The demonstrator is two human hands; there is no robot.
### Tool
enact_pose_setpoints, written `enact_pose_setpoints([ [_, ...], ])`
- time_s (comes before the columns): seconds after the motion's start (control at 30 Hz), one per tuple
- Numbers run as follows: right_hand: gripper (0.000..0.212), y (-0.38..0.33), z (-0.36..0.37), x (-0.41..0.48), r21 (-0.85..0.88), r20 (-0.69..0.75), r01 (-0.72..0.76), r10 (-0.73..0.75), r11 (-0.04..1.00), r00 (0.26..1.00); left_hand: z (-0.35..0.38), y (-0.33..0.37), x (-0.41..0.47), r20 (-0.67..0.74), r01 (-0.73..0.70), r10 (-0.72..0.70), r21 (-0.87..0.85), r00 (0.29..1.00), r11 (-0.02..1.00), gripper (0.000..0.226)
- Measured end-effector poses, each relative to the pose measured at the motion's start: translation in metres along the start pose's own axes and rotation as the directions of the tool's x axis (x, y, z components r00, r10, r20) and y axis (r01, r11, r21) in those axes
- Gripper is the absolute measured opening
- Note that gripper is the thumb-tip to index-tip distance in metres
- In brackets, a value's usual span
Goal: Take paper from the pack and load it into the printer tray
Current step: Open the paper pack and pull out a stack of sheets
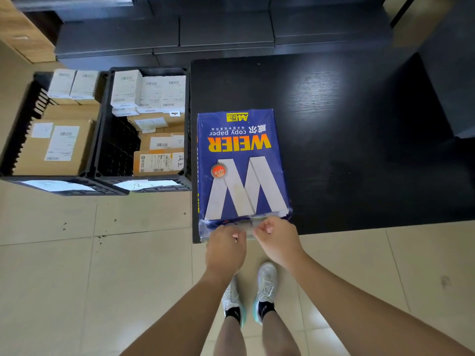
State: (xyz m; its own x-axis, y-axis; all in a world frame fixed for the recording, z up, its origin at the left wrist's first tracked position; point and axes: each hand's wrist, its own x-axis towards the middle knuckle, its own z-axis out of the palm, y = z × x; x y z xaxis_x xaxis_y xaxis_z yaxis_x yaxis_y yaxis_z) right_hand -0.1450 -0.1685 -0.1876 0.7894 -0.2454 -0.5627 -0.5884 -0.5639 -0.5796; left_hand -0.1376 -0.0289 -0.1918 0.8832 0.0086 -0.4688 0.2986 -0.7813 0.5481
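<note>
A blue pack of copy paper (241,163) with a big white W lies flat on the near left corner of a black table (359,140). Its near end hangs slightly over the table's front edge. My left hand (226,246) and my right hand (276,241) are both at that near end, side by side, with fingers pinched on the wrapper's folded flap. The pack's wrapper looks closed along the top. No printer or tray shows in view.
Two black plastic crates (102,173) full of cardboard parcels and white boxes stand on the tiled floor left of the table. Stacked black boxes (226,32) line the far side. A dark cabinet (452,73) stands at the right. My feet are below the table edge.
</note>
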Motion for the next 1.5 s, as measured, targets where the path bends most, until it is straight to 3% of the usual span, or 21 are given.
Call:
enact_pose_setpoints([
  [0.3, 0.007, 0.011, 0.011, 0.007, 0.034, -0.027, 0.005, -0.004, 0.999, 1.0, 0.004, 0.01, 0.001, 0.001, 0.153, -0.153, -0.034, 0.988, 0.988, 0.018],
  [0.43, 0.004, 0.014, 0.013, 0.004, 0.033, -0.06, 0.035, -0.033, 0.999, 0.998, 0.006, 0.011, 0.001, -0.015, 0.145, -0.146, -0.046, 0.989, 0.988, 0.03],
  [0.67, 0.023, 0.009, 0.018, 0.006, 0.018, -0.109, -0.001, 0.003, 1.0, 0.994, 0.006, 0.017, 0.008, -0.053, 0.21, -0.213, -0.063, 0.976, 0.976, 0.033],
  [0.8, 0.009, 0.016, 0.016, 0.005, 0.066, -0.1, 0.018, -0.011, 0.998, 0.995, -0.001, 0.015, 0.01, -0.032, 0.207, -0.209, -0.061, 0.977, 0.977, 0.016],
  [0.93, 0.008, 0.024, 0.007, -0.002, 0.109, -0.135, 0.002, 0.012, 0.994, 0.991, -0.007, 0.016, 0.004, -0.049, 0.115, -0.116, -0.008, 0.992, 0.993, 0.014],
  [1.03, 0.005, 0.026, -0.004, -0.006, 0.185, -0.186, -0.001, 0.036, 0.983, 0.982, -0.01, 0.021, 0.007, -0.119, -0.104, 0.116, 0.104, 0.986, 0.989, 0.013],
  [1.1, 0.002, 0.028, -0.01, -0.007, 0.217, -0.23, 0.001, 0.05, 0.976, 0.972, -0.012, 0.023, 0.016, -0.106, -0.27, 0.301, 0.241, 0.948, 0.932, 0.019],
  [1.2, 0.003, 0.031, -0.02, -0.005, 0.238, -0.287, -0.015, 0.085, 0.971, 0.954, -0.017, 0.026, 0.03, 0.028, -0.402, 0.438, 0.455, 0.898, 0.795, 0.022],
  [1.37, 0.006, 0.036, -0.028, 0.0, 0.278, -0.32, -0.04, 0.132, 0.96, 0.938, -0.027, 0.028, 0.041, 0.152, -0.472, 0.466, 0.518, 0.872, 0.713, 0.026],
  [1.43, 0.006, 0.036, -0.03, 0.001, 0.288, -0.326, -0.043, 0.14, 0.957, 0.935, -0.033, 0.034, 0.046, 0.172, -0.462, 0.438, 0.487, 0.883, 0.741, 0.029],
  [1.5, 0.006, 0.035, -0.032, 0.002, 0.302, -0.33, -0.045, 0.149, 0.952, 0.932, -0.04, 0.041, 0.051, 0.161, -0.401, 0.368, 0.375, 0.916, 0.836, 0.026],
])
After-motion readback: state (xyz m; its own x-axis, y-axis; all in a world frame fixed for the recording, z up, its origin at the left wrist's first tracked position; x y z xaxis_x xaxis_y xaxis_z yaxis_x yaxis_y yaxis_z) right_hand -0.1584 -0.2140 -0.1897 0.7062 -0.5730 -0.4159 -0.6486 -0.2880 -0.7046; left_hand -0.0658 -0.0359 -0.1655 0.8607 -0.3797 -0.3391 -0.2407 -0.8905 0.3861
